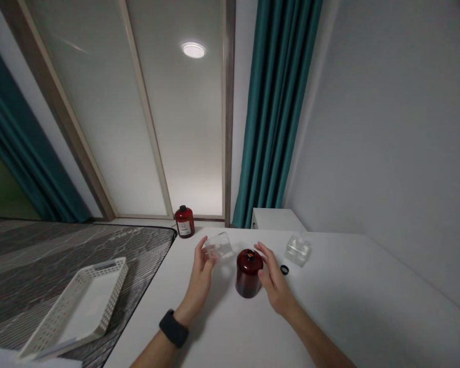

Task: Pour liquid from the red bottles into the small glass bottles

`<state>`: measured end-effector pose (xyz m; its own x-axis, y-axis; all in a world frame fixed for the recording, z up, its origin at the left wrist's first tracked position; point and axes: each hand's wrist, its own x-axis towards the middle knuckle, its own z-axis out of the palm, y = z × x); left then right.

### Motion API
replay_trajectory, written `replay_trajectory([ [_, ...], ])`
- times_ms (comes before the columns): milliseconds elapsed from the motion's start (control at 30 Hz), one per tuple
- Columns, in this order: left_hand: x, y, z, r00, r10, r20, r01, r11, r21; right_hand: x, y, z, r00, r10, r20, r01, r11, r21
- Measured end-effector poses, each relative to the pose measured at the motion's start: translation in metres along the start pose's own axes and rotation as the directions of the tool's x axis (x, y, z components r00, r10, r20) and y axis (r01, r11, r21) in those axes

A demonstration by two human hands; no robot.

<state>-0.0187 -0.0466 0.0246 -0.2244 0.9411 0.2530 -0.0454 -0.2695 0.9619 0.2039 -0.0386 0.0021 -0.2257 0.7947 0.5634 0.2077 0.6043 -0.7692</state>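
My left hand [201, 268] is closed on a small clear, box-shaped container [220, 247], tilted above the white table [222, 337]. Just right of it, a dark red glass bottle [248, 280] stands upright with its narrow mouth uncovered. My right hand [276, 286] is curved around the bottle's right side, thumb in front and fingers behind; how firmly it grips is hard to see. Beside that hand lies a black ring-shaped cap [284, 269]. Further right sits a second clear container [298, 249].
Another red bottle [184, 225], with a black cap and white label, stands at the table's far left corner. A white perforated basket [113, 291] rests on a dark patterned surface [145, 250] to the left. Beyond the table are a white cabinet [278, 219] and a teal curtain [278, 112].
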Motion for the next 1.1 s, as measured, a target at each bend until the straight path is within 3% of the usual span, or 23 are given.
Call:
replay_trajectory([
  [133,0.003,0.009,0.001,0.997,0.050,0.056,-0.050,0.999,-0.003,0.001,-0.010,0.002,0.996,-0.086,-0.038,0.081,0.992,-0.099],
  [267,0.010,0.022,0.008,0.996,0.031,0.078,-0.027,0.999,-0.046,0.001,-0.017,0.003,0.993,-0.118,-0.026,0.114,0.985,-0.129],
  [500,0.028,0.042,0.026,0.989,0.045,0.142,-0.032,0.995,-0.094,0.014,-0.017,-0.003,0.993,-0.055,-0.102,0.048,0.997,-0.067],
  [733,0.028,0.029,0.035,0.966,0.104,0.237,-0.072,0.987,-0.141,0.020,-0.021,-0.004,0.998,-0.003,-0.066,0.003,1.000,0.011],
  [867,0.029,0.020,0.039,0.946,0.195,0.257,-0.164,0.977,-0.138,0.022,-0.022,-0.001,0.997,-0.020,-0.069,0.020,1.000,-0.001],
  [1100,0.032,0.018,0.041,0.917,0.315,0.243,-0.336,0.940,0.049,0.023,-0.014,-0.001,0.994,0.007,-0.106,-0.007,1.000,-0.002],
])
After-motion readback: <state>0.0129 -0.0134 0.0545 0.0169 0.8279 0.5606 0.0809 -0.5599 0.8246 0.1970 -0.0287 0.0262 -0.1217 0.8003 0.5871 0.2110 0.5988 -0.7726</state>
